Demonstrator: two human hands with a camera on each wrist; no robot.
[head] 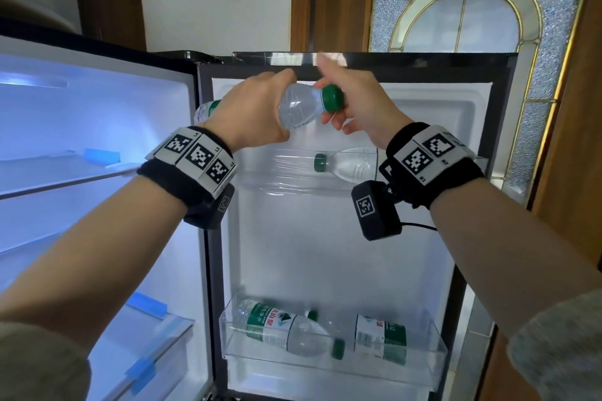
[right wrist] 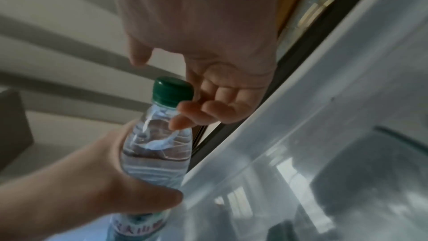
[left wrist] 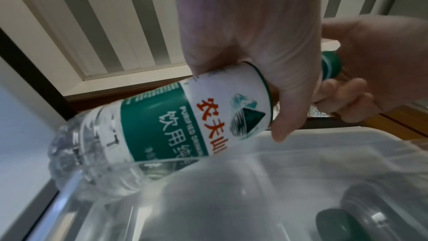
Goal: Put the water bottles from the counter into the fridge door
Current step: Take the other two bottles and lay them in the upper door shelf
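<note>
Risk of a drop: bottle (head: 294,106) lies sideways above the upper door shelf (head: 293,187), and a loose handover could let it slip. Left hand (head: 250,111) wraps its body firmly. Right hand (head: 355,104) is half open, fingertips (right wrist: 183,116) touching near the green cap (head: 332,98).

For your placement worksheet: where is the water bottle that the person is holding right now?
In the head view the held bottle lies sideways, in front of the top of the open fridge door, the left hand gripping its body, right hand at its green cap.
</note>
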